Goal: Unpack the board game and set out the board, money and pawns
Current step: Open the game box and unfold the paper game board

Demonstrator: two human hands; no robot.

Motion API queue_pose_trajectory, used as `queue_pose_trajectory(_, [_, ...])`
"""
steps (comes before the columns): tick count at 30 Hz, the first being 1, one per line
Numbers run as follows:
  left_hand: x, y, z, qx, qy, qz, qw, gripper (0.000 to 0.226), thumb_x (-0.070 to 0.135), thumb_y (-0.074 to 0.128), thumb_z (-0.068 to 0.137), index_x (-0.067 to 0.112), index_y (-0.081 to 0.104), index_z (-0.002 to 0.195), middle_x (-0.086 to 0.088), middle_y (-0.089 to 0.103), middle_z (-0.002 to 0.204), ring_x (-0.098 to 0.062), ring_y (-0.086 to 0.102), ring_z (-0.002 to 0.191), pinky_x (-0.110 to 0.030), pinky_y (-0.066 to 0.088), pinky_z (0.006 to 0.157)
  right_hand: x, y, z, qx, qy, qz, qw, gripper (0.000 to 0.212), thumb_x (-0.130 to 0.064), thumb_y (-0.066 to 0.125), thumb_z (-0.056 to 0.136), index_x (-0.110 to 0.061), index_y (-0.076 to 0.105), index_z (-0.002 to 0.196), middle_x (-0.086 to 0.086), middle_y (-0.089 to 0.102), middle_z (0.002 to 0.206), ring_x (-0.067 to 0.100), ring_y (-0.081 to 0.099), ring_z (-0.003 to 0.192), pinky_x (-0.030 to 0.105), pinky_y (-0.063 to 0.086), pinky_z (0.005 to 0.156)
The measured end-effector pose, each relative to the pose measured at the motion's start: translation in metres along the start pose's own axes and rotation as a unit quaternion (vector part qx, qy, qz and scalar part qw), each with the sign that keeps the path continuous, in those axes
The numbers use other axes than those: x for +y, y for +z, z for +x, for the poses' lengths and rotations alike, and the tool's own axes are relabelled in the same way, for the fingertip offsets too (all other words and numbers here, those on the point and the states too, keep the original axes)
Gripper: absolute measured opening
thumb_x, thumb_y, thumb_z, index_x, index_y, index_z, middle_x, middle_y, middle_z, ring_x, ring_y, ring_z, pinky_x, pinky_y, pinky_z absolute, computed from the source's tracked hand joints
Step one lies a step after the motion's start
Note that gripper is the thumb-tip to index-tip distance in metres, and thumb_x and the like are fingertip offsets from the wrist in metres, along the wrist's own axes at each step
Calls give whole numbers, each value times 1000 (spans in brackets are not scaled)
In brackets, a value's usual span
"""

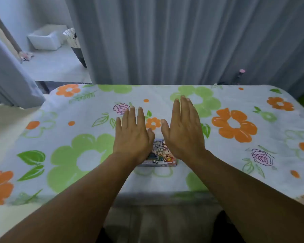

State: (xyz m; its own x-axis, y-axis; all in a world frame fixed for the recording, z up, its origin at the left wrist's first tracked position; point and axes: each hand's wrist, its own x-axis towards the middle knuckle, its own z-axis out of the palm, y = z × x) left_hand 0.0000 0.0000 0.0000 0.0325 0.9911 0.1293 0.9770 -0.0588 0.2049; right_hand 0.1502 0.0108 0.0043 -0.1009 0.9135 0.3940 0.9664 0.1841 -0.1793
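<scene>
A small board game box (pixel 161 156) with cartoon figures on its lid lies shut on the flowered tablecloth (pixel 88 120), near the table's front edge. My left hand (pixel 132 135) and my right hand (pixel 182 132) are held flat, palms down, fingers straight, side by side above the box. They hide most of its far half. Neither hand holds anything. Whether they touch the box cannot be told.
A grey curtain (pixel 182 41) hangs right behind the table's far edge. At the back left a white box (pixel 44 40) and a patterned bag (pixel 71 38) stand on a grey surface. A dark stand with a pink top (pixel 241 74) rises behind the far right edge.
</scene>
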Motion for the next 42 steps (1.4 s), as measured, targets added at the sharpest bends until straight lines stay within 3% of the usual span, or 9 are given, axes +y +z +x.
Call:
queue_pose_trajectory(6, [-9,47,10,-44,-35,-58,997,71,38,36,100,8,6,157,-18,8,163,-34,4,151,-49,10,121,11,47,-13,-39,18,-9,999,67,-43,37,100,4,35,149,27,30,156,42,27,146,53,30,117])
queue_pose_trajectory(13, [-9,83,20,-104,-29,-89,990,78,38,60,86,14,27,152,-14,18,161,-31,8,150,-51,14,120,20,83,-23,-92,42,-8,995,68,-45,28,98,2,40,146,28,30,156,42,29,145,50,30,118])
queue_pose_trajectory(17, [-4,92,23,-210,-7,-68,975,95,43,65,78,23,14,155,-9,6,164,-30,-6,152,-59,3,119,29,96,-28,-118,56,4,991,63,-42,31,97,0,45,141,28,37,151,43,37,138,50,37,112])
queue_pose_trajectory(20, [3,98,29,-260,33,-29,965,122,54,78,68,26,0,157,-6,-6,165,-29,-15,151,-62,-2,118,34,96,-30,-165,81,-6,983,48,-37,42,98,-6,50,134,20,50,136,37,48,120,47,47,91])
queue_pose_trajectory(23, [8,105,34,-289,75,0,954,136,60,83,61,24,-7,157,-5,-11,165,-29,-19,150,-65,-6,116,36,90,-27,-249,95,-5,964,32,-31,46,97,-14,51,124,9,50,120,29,50,110,40,45,77])
queue_pose_trajectory(27, [5,116,38,-295,98,15,950,135,54,84,63,20,-6,157,-6,-6,166,-27,-14,152,-65,-6,117,33,84,-19,-308,96,13,947,32,-26,54,95,-19,49,126,7,49,116,28,57,103,34,39,72])
queue_pose_trajectory(33, [2,120,40,-267,90,-14,959,131,50,85,62,17,1,157,-4,21,155,-26,13,146,-62,1,119,50,87,-4,-320,171,103,926,23,-10,52,90,-15,56,112,7,60,110,29,60,98,37,50,79])
queue_pose_trajectory(37, [-2,113,43,-248,87,-30,964,132,52,84,61,18,1,157,-4,22,152,-26,17,143,-60,5,120,61,86,4,-313,250,219,890,21,-9,55,83,-23,62,98,4,69,99,28,66,91,50,57,82])
queue_pose_trajectory(42, [0,107,43,-243,95,-37,965,131,49,84,62,17,0,157,-4,22,151,-27,18,142,-58,8,120,65,76,8,-291,286,306,860,13,-8,58,83,-18,66,83,7,74,82,29,72,80,56,58,78])
